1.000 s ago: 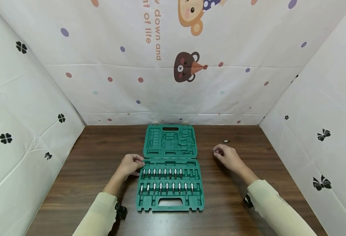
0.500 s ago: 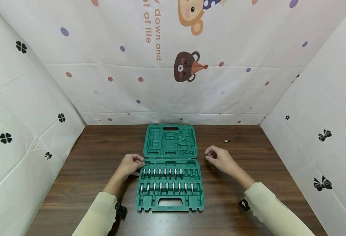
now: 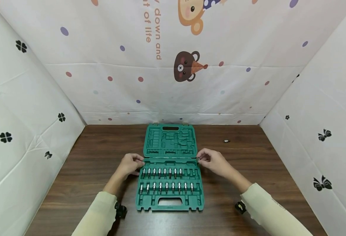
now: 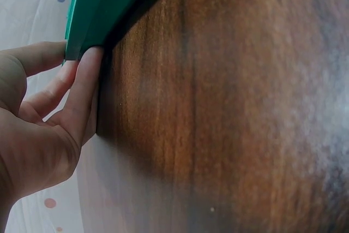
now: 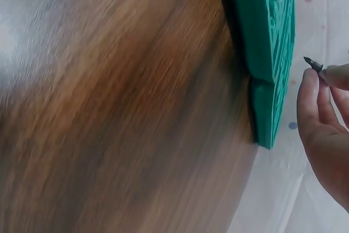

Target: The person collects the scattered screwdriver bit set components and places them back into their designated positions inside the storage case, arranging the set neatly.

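Note:
A green tool case [image 3: 149, 204] lies open on the table, its moulded lid [image 3: 170, 141] folded back. Two rows of silver bit sockets stand in the base: an upper row [image 3: 165, 171] with bare slots at its right end, and a lower row [image 3: 167, 186]. My left hand [image 3: 128, 165] holds the case's left edge near the hinge, thumb and fingers pinching the rim in the left wrist view. Between the thumb and fingertips of my right hand [image 3: 215, 161] is a small bit socket [image 5: 313, 63], dark pointed tip outward, close to the case's upper right corner.
One more bit socket [image 3: 226, 141] lies on the wooden table [image 3: 237, 216] to the right of the lid. White printed cloth [image 3: 102, 91] hangs behind the table and along both sides.
My right hand has moved left with the bit socket, from the open table to the case's right edge. The left hand and the case stay in place.

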`<state>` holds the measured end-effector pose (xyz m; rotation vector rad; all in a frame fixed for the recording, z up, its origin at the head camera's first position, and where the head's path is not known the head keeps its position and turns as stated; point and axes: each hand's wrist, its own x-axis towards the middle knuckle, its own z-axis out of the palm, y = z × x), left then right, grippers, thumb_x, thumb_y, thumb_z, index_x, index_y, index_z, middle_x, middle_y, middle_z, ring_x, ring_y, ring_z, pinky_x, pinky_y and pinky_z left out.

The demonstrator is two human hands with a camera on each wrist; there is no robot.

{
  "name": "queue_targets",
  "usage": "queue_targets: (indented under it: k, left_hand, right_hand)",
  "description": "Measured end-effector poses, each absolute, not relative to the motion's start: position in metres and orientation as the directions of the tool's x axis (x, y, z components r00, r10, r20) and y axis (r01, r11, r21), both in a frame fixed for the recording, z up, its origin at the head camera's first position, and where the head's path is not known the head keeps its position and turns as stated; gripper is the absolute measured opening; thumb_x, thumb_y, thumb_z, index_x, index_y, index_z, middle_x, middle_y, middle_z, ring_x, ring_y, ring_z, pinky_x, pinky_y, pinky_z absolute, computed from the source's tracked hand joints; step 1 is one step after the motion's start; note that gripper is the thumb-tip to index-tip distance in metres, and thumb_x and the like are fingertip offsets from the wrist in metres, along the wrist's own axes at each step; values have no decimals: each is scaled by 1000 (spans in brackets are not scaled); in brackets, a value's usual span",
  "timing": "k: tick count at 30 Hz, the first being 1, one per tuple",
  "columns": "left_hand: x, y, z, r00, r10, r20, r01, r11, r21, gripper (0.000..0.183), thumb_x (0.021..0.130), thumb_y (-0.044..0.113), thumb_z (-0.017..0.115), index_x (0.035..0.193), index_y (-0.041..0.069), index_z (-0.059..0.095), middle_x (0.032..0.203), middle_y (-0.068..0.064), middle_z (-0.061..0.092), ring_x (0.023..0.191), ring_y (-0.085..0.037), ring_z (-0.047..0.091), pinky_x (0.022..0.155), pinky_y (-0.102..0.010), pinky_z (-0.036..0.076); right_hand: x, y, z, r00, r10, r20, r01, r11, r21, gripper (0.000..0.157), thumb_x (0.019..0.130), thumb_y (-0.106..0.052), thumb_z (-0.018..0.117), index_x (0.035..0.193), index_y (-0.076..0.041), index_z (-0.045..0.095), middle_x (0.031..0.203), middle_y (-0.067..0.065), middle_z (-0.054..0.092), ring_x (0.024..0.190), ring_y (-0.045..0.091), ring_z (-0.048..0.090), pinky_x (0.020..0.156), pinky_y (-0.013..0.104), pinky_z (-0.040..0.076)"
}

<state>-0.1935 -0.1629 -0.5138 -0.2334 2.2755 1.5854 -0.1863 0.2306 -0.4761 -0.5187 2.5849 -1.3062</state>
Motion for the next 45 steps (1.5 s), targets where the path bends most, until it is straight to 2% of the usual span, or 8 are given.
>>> queue_targets:
  k: [6,16,28,33,45]
  left_hand:
    - [-192,-163,-512,-925,69,-375,-327,361,873,19,99,4,67,116,-4,68,106,-16,70,88,-22,69,65,-39,64]
    - [-192,-164,-512,-924,73,-376,-327,358,874,19,99,4,67,116,-4,68,106,-16,70,88,-22,69,65,-39,64]
    - [-195,-163,-513,-927,65,-368,-323,358,876,17,100,5,66,115,-2,68,108,-16,68,85,-20,68,65,-39,64]
    - [-194,-163,-512,-925,75,-373,-325,353,877,17,99,4,66,115,-2,68,107,-15,68,85,-21,68,64,-38,64]
    - [-194,-164,-512,-923,79,-376,-326,358,875,18,99,4,67,116,-3,68,105,-16,69,87,-21,69,65,-39,64]
  right_hand:
    - [-184,222,-478,-883,-468,-32,-233,497,-836,14,99,-9,70,112,-3,69,103,3,72,94,16,70,76,26,60]
    - [-182,206,-480,-832,-550,-70,-271,513,-814,11,98,-8,70,109,-6,71,102,1,74,93,13,70,80,25,60]
    - [-182,193,-485,-812,-579,-79,-359,600,-715,10,97,-9,73,107,-9,74,97,-3,73,88,6,68,77,21,59]
    - [-182,188,-489,-804,-594,-39,-418,610,-674,6,96,-10,73,102,-11,74,95,-5,71,85,4,65,73,21,58]
    - [-182,177,-489,-807,-591,15,-504,675,-540,6,93,-10,78,98,-12,75,96,-1,66,88,12,62,74,27,57]
